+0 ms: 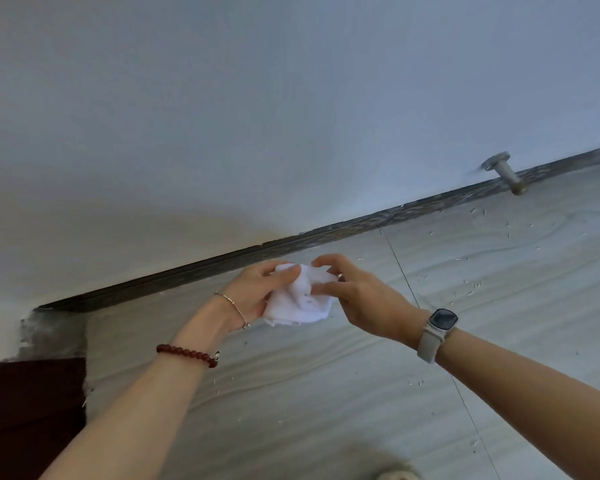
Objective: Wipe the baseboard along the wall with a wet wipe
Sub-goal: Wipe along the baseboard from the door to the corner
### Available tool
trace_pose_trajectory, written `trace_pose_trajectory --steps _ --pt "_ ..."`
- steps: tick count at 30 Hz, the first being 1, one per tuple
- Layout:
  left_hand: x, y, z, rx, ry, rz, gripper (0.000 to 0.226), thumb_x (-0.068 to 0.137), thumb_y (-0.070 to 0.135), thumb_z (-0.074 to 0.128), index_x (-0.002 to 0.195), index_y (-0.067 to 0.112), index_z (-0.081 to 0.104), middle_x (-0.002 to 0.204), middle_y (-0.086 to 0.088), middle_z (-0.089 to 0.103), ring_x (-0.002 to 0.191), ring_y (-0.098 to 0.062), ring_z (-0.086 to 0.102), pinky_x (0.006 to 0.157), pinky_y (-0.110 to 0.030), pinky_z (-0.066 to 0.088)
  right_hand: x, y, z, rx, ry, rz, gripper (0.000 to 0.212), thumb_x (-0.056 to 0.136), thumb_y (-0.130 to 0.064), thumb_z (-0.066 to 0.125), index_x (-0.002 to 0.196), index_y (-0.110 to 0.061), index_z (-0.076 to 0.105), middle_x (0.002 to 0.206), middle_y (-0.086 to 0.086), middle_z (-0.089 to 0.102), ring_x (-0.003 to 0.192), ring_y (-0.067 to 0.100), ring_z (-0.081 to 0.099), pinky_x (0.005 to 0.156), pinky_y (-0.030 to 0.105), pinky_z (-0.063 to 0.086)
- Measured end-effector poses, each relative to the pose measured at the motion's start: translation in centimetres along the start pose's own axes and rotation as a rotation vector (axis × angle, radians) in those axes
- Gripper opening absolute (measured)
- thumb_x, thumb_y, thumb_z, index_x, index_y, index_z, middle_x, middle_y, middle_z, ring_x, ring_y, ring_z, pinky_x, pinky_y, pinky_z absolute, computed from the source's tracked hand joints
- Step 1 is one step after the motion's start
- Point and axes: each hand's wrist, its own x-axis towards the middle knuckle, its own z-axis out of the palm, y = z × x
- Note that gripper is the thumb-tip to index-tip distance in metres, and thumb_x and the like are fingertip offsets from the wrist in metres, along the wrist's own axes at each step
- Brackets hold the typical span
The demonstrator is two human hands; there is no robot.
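White and crumpled, the wet wipe [300, 301] sits bunched between both hands, held above the floor just in front of the baseboard. The left hand [257, 292] cups it from the left side, fingers curled over the top of the wad and thumb underneath. The right hand [355, 299] pinches the wipe's right edge between thumb and fingertips, with the index finger arched above it; how firmly that hand grips is hard to judge, since the cloth hides the fingertips.

On the left wrist a thin silver bracelet [232, 306] lies close to the hand, and a string of dark red beads [187, 355] sits further down the forearm. The right wrist carries a smartwatch [442, 320] with a pale strap.

Behind the hands the dark baseboard [343, 230] runs along the foot of the pale wall [257, 98], rising from lower left to upper right across the view. The wipe is near it but not touching. A metal door stop [504, 171] juts from the wall just above the baseboard, well to the right. The grey, wavy-grained floor tiles [499, 271] are sprinkled with small pale flecks. At the lower left edge lies a dark maroon surface [28, 410], beside a rough patch where the baseboard ends.
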Motion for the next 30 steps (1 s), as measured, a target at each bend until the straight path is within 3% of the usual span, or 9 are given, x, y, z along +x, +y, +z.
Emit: trace_pose_trajectory --steps 4,6,8,11,16,20,24,28,30 --pt "0.5 -1.2 -0.1 0.131 0.225 0.161 0.028 0.082 -0.005 0.064 0.099 0.017 0.06 0.101 -0.015 0.061 0.084 -0.024 0.061 0.078 -0.036 0.054 0.1 -1.8 0.2 0.643 0.155 0.508 0.02 0.092 -0.013 0.043 0.11 -0.012 0.052 0.125 0.005 0.053 0.117 0.023 0.054 0.098 0.034 0.047" --pt "0.0 -1.4 0.0 0.028 0.29 0.198 0.029 0.081 -0.004 0.065 0.097 0.02 0.058 0.098 -0.014 0.064 0.084 -0.025 0.062 0.08 -0.041 0.053 0.7 -2.6 0.1 0.981 0.077 0.746 0.046 0.091 -0.023 0.054 0.132 -0.016 0.034 0.132 -0.001 0.048 0.125 0.02 0.048 0.102 0.034 0.041" --pt "-0.6 -1.5 0.6 -0.149 0.328 0.208 0.026 0.082 -0.003 0.064 0.095 0.019 0.056 0.088 -0.007 0.066 0.076 -0.019 0.063 0.073 -0.037 0.054 1.5 -3.3 0.6 1.147 -0.01 0.863 0.059 0.09 -0.032 0.054 0.14 -0.02 0.027 0.139 -0.002 0.047 0.126 0.017 0.046 0.104 0.037 0.037" --pt "-0.6 -2.1 1.0 -0.185 0.383 0.274 0.024 0.082 -0.002 0.065 0.089 0.018 0.054 0.082 -0.002 0.065 0.069 -0.011 0.063 0.064 -0.022 0.053 2.7 -4.4 1.9 1.23 0.069 0.889 0.046 0.091 -0.031 0.053 0.133 -0.019 0.04 0.133 0.003 0.055 0.121 0.021 0.052 0.104 0.043 0.042" --pt "0.5 -3.3 0.2 0.163 0.51 0.451 0.024 0.077 0.009 0.073 0.084 0.023 0.056 0.09 0.004 0.063 0.091 -0.017 0.059 0.08 -0.029 0.045 4.2 -4.4 3.4 1.125 0.282 0.818 0.026 0.091 -0.014 0.052 0.117 -0.014 0.049 0.11 0.009 0.062 0.099 0.023 0.061 0.08 0.039 0.058" --pt "0.6 -3.8 -1.4 0.68 0.813 0.723 0.036 0.078 0.028 0.063 0.107 0.008 0.061 0.112 -0.013 0.059 0.108 -0.021 0.045 0.091 -0.018 0.029 4.4 -2.2 4.3 0.812 0.33 0.812 0.012 0.089 -0.018 0.055 0.097 -0.011 0.051 0.079 -0.002 0.056 0.074 0.013 0.053 0.068 0.03 0.047" --pt "-0.1 -2.5 -2.4 1.104 1.12 1.008 0.051 0.081 0.016 0.063 0.128 0.012 0.043 0.135 -0.017 0.031 0.125 -0.03 0.029 0.103 -0.039 0.031 5.1 0.5 4.9 0.634 0.356 0.81 0.019 0.085 -0.017 0.055 0.071 -0.007 0.048 0.061 0.005 0.045 0.053 0.013 0.039 0.051 0.025 0.032" --pt "0.1 -1.3 -1.9 1.38 1.176 1.058 0.071 0.087 0.024 0.062 0.141 0.022 0.015 0.143 -0.015 0.011 0.135 -0.039 0.014 0.112 -0.045 0.018 6.2 1.0 7.2 0.542 0.275 0.699 0.022 0.085 -0.021 0.056 0.073 -0.003 0.053 0.074 0.011 0.049 0.062 0.02 0.045 0.054 0.028 0.035" --pt "0.6 -1.3 -1.6 1.411 1.213 1.0 0.076 0.089 0.033 0.059 0.141 0.023 0.005 0.143 -0.017 0.007 0.134 -0.042 0.009 0.113 -0.05 0.015 6.6 0.6 8.4 0.526 0.252 0.667 0.015 0.087 -0.02 0.058 0.081 -0.008 0.051 0.085 0.007 0.048 0.071 0.019 0.045 0.053 0.017 0.033"
